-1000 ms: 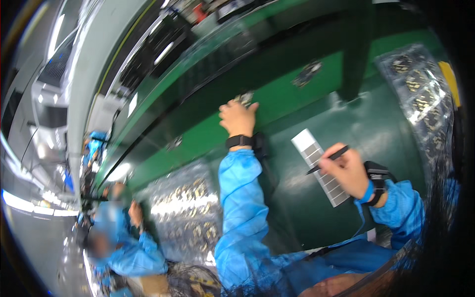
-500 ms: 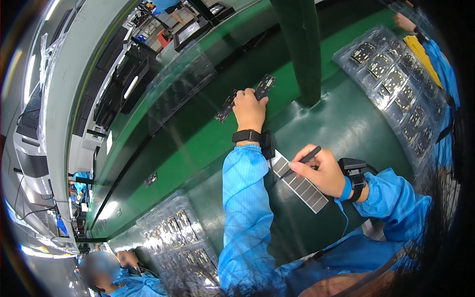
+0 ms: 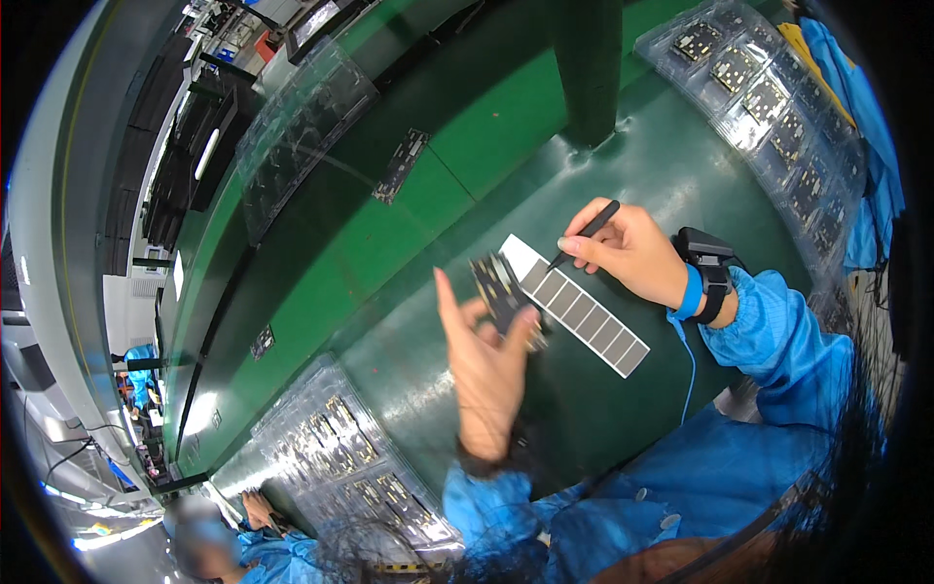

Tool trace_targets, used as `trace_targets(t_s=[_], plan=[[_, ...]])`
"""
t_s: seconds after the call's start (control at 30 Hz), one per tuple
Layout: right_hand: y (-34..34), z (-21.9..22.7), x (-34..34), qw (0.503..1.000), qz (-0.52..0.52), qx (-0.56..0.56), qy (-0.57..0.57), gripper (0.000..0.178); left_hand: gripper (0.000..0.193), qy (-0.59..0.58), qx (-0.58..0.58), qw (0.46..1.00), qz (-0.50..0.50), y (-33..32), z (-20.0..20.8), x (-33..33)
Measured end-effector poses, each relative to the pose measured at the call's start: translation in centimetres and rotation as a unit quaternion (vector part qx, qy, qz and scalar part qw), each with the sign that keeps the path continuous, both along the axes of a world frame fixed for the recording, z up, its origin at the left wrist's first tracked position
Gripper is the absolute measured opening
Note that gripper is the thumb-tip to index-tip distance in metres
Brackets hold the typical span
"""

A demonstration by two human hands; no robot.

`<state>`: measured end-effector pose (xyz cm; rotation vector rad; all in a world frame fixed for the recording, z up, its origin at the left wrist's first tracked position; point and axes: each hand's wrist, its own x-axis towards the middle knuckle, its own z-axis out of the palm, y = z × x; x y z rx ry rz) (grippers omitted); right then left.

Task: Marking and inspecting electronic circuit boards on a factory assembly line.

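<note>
My left hand (image 3: pixel 486 375) grips a small dark circuit board (image 3: pixel 498 292) between thumb and fingers, raised over the dark green mat; motion smears it a little. In my right hand (image 3: pixel 637 255) a slim black tool like tweezers or a pen (image 3: pixel 595 220) is pinched, its tip at the upper end of a white strip of grey rectangular stickers (image 3: pixel 589 323). That strip lies slantwise on the mat, just right of the held board. Another dark circuit board (image 3: pixel 402 167) rests farther off on the bright green surface.
Clear plastic trays of circuit boards stand at the right (image 3: pixel 769 107) and lower left (image 3: pixel 360 457). An empty-looking clear tray (image 3: pixel 302 127) lies at the far left. A green post (image 3: pixel 587 78) rises at the back. A small board piece (image 3: pixel 263 341) lies left; a co-worker's hand (image 3: pixel 258 508) shows lower left.
My left hand has come back toward me from the far green surface, bringing one circuit board and leaving the other there. My right hand's tool tip has shifted to the strip's upper end.
</note>
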<state>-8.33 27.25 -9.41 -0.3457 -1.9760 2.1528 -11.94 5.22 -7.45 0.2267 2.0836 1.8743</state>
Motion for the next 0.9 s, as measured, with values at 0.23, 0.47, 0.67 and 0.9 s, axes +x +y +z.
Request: trace_targets(t_s=[0.23, 0.47, 0.67, 0.9], plan=[[0.2, 0.1, -0.8, 0.998, 0.047, 0.035, -0.029, 0.021, 0.072, 0.223, -0.461, 0.855, -0.08, -0.1, 0.0, 4.7], [2.5, 1.0, -4.7, 0.982, 0.172, 0.073, -0.021, 0.021, 0.069, 0.357, -0.424, 0.827, -0.095, 2.3, 1.0, 4.9], [4.1, 1.4, -7.7, 0.951, 0.291, 0.096, -0.05, 0.021, 0.069, 0.334, -0.413, 0.835, -0.144, 4.0, -1.5, 6.1], [3.8, 1.9, -9.3, 0.908, 0.374, 0.168, -0.082, 0.023, 0.068, 0.326, -0.412, 0.836, -0.159, 3.8, -1.4, 5.4]])
